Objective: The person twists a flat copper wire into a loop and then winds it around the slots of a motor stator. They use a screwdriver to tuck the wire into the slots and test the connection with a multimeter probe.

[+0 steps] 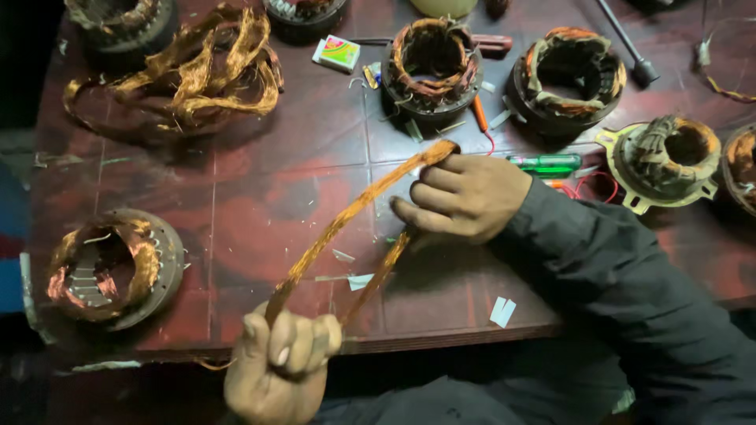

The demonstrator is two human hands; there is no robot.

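A long loop of copper winding wire [346, 216] is stretched between my two hands over the dark red table [260, 189]. My left hand [285, 364], at the table's near edge, is closed in a fist around the loop's lower end. My right hand [466, 195], in a dark sleeve, grips the loop's upper end near the table's middle. The two strands of the loop run diagonally from lower left to upper right and look taut.
Several motor stators with copper windings stand around: one at the left [110, 267], two at the back [431, 67] [567, 79], one at the right [669, 157]. A tangled pile of copper coils [205, 75], a green screwdriver [545, 164] and a small colourful box [337, 53] lie nearby.
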